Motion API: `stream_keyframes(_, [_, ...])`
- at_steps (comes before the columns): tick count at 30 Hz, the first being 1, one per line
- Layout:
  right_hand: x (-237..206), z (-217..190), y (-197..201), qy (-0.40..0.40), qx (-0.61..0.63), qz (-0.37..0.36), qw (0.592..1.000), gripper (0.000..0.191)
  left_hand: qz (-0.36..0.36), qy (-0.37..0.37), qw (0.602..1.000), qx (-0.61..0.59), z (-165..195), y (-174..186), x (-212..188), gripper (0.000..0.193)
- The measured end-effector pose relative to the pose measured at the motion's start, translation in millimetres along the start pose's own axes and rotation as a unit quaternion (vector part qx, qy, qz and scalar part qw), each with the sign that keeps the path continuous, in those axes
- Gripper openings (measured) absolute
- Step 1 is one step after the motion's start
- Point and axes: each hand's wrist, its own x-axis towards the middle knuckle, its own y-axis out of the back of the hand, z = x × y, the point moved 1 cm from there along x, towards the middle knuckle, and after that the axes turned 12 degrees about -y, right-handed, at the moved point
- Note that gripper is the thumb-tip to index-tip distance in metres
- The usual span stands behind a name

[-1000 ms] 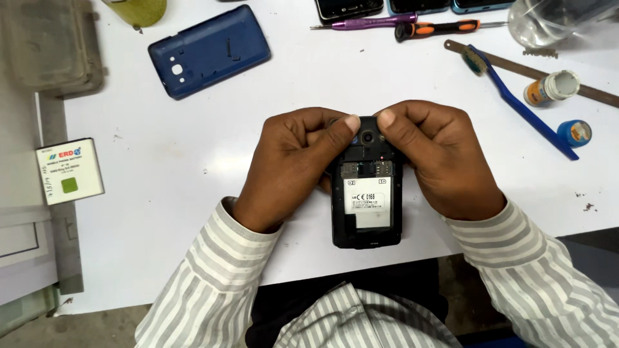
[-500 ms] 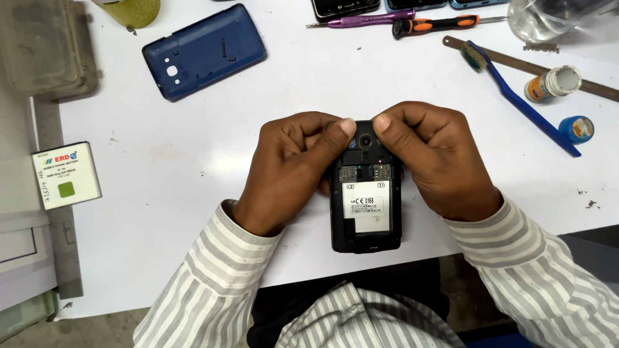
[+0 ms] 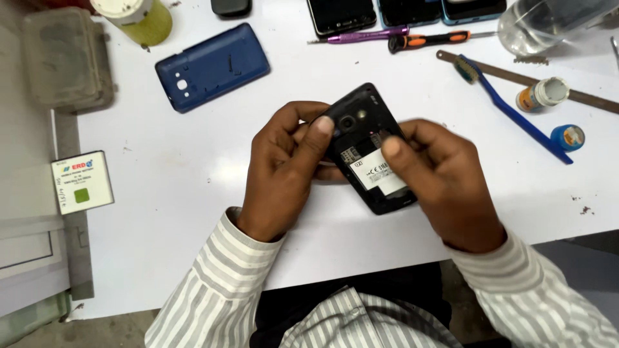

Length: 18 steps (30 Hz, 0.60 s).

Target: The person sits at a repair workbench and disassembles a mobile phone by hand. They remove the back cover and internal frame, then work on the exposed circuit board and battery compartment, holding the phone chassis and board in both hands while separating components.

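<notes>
While both hands close on it, black phone (image 3: 371, 151) sits tilted above white counter (image 3: 193, 193), back open | left hand (image 3: 284, 171) grip shut on phone's top-left edge | right hand (image 3: 445, 177) grip shut on its right side, thumb on label | blue back cover (image 3: 213, 66) lies up-left of phone, well apart | fingers under phone probably support it.

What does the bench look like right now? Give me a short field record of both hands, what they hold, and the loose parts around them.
left hand: grips the upper left edge of the phone, thumb by the camera lens
right hand: holds the lower right side, thumb on the white label
phone: black, back cover off, empty battery bay up, tilted
back cover: blue, lying apart on the white table
battery: white, at the left table edge
brush: blue, right of the hands
screwdrivers: far edge
</notes>
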Motion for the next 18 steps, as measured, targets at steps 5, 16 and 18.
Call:
stream_keyframes(5, [-28.2,-4.5,3.6,0.118,-0.137,0.086,0.980,0.020,-0.057,-0.052,0.997,-0.004,17.6,-5.3,-13.9,0.033])
stream_keyframes(16, [-56.4,-7.4,2.4,0.250,-0.229,0.081,0.937,0.022,-0.070,-0.093,0.985,0.125,26.7,-24.2,-52.2,0.025])
stream_keyframes(18, [-58.5,-6.9,1.4,0.265,-0.237,0.092,0.930,0.024,-0.062,-0.115,0.984,0.120,23.4,-24.8,-57.3,0.022])
